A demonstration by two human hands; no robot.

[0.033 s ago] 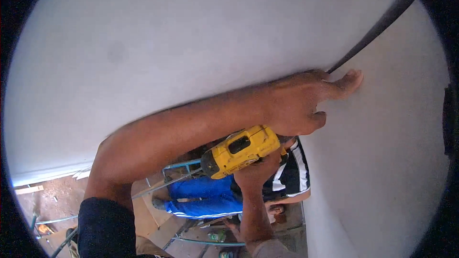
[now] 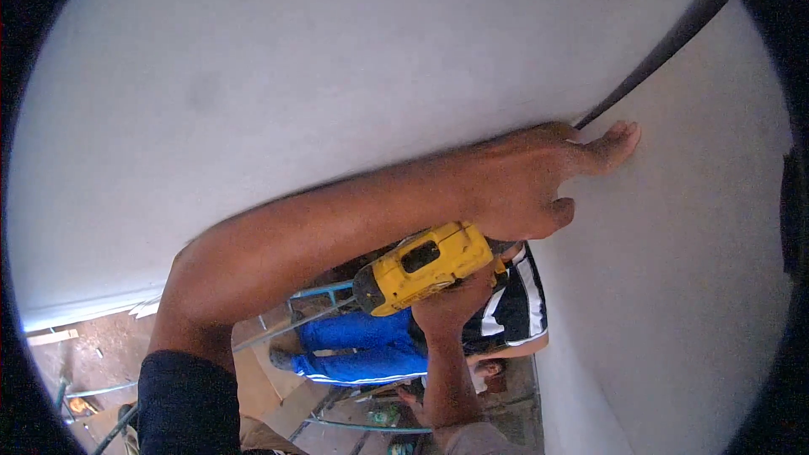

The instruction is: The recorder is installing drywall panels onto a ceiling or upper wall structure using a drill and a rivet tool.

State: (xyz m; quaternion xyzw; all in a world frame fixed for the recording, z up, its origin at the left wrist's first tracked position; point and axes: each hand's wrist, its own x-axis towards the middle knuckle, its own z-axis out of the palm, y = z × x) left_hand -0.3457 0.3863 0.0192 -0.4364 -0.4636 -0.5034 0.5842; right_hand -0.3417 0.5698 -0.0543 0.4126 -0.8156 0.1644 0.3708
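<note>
My left forearm crosses the view from the left and lies along a large pale panel (image 2: 337, 59). My left hand (image 2: 527, 185) rests where this panel meets a second pale panel (image 2: 674, 244); one digit stretches out to the right and another is bent below it. Under that wrist, my right hand (image 2: 453, 307) is wrapped round a yellow and black power drill (image 2: 459, 248). The drill's front end points right, toward the space beneath my left hand. Its tip cannot be made out.
A dark gap (image 2: 666, 50) runs along the join at upper right. Far below, a person in blue trousers (image 2: 366, 341) and a black-and-white striped top is beside a thin metal frame (image 2: 337, 291). Another person is partly visible lower down. Brown floor (image 2: 105, 345) shows at lower left.
</note>
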